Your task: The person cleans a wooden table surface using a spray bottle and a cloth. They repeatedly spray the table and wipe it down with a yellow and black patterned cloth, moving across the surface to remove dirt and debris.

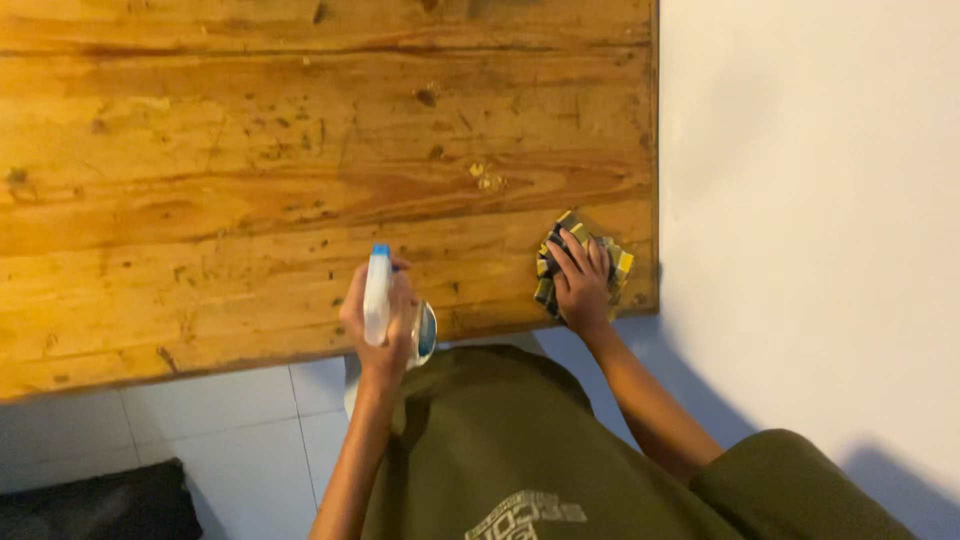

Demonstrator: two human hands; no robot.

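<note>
My left hand (380, 315) is wrapped around a spray bottle (378, 295), white in the body with a small blue tip at the top end. My fingers (400, 300) curl closed around its neck, and the bottle stands roughly upright with the blue tip pointing away from me over the wood. A rounded bluish part of the bottle shows just to the right of my knuckles, at the near edge of the desk (250, 180).

My right hand (580, 280) lies flat on a folded cloth (617, 262), checked in yellow and dark squares. My fingers (575, 250) there are stretched out and slightly spread, pressing down on the cloth rather than pinching it. The cloth sits on the near right corner of the desk, close to both the right edge and the front edge, and most of it is hidden under my palm.

The two hands are apart, the bottle nearer the middle of the front edge, the cloth toward the corner. The desk is of bare wooden planks with strong grain, knots and small dark marks. To the right of it runs a plain white wall (820, 200). Below the desk's front edge I see pale floor tiles (220, 430) and a dark mat (100, 505) in the lower left. My olive green shirt (500, 440) fills the bottom of the view.
</note>
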